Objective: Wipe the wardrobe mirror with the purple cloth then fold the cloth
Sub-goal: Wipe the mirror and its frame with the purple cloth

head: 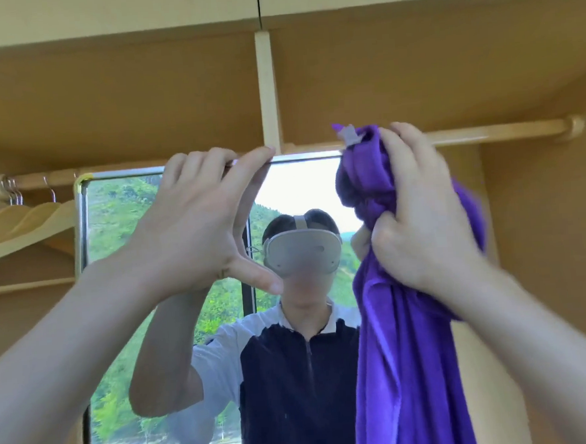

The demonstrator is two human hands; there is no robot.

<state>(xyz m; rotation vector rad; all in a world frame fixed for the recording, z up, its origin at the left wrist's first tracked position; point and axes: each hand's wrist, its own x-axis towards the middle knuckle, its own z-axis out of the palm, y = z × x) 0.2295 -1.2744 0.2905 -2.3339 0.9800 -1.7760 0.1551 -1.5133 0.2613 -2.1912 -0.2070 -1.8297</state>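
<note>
Right hand (418, 214) clutches the bunched purple cloth (406, 352) at the mirror (125, 300)'s top right corner — glass stretches left and down — left hand (196, 234), fingers straight, steadies the top edge.

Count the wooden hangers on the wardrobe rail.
3, maybe more hidden: the wooden hangers overlap at the rail's left end, beside the mirror; hooks and shoulders suggest three or four.

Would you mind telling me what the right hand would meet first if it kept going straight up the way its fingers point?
Probably the wooden hanging rail just above the right hand, which grips the purple cloth; depth is unclear, so it might pass in front.
</note>
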